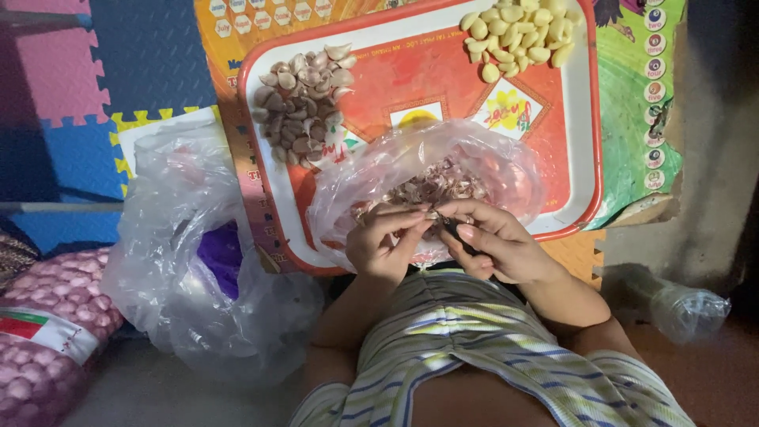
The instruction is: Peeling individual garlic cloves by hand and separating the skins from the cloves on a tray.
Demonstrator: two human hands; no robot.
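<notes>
My left hand (383, 245) pinches a small garlic clove (429, 214) over a clear plastic bag of peels (443, 178). Against that clove my right hand (496, 241) holds a small dark knife (457, 231). The bag lies on the near part of a red tray (577, 142). A pile of unpeeled cloves (303, 103) sits on the tray's far left. Peeled pale cloves (518, 35) are heaped at its far right corner.
A large crumpled clear bag (198, 261) with something purple inside lies left of the tray. A net sack of garlic (43, 332) sits at the lower left. Foam puzzle mats (103, 71) cover the floor. Another clear bag (672, 304) lies at the right.
</notes>
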